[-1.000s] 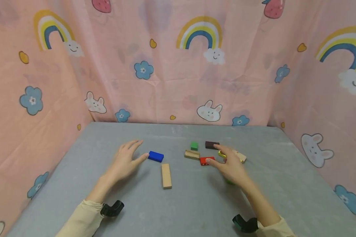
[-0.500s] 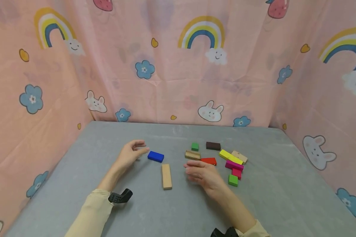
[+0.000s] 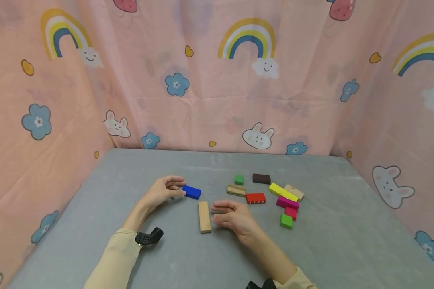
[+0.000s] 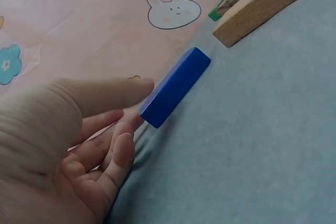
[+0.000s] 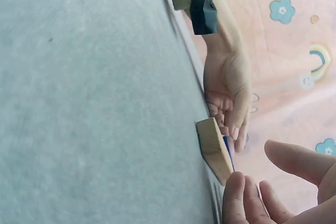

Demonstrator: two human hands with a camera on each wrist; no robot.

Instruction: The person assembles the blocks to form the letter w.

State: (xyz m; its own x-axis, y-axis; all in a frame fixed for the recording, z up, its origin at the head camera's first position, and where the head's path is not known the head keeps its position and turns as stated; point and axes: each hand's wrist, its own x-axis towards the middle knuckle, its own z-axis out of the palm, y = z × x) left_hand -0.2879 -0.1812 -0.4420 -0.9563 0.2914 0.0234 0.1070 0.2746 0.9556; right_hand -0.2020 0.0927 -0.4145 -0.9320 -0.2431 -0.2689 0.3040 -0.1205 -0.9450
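Pink cloth printed with rainbows, rabbits and blue flowers hangs on three sides of a grey counter (image 3: 130,172).

The left hand (image 3: 162,190) lies on the counter at the near-left end of a blue block (image 3: 192,192). Its fingers (image 4: 118,153) are loosely curled, with the thumb stretched toward the block's end; the fingertips touch or almost touch that end, and they do not close round it. The block lies flat on the counter.

The right hand (image 3: 235,218) rests just right of a long plain wooden block (image 3: 204,216), which lies flat with its long side running away from the person. The fingers (image 5: 247,203) are stretched and relaxed, their tips at or just beside the block's right edge; no grip shows.

Further right lies a loose cluster: a small green cube (image 3: 239,180), a dark brown block (image 3: 261,178), a tan block (image 3: 236,190), a red block (image 3: 255,198), a yellow block (image 3: 283,192), a pale wooden block (image 3: 294,192), a magenta block (image 3: 287,202), a small red piece (image 3: 290,212) and a second green cube (image 3: 286,221).
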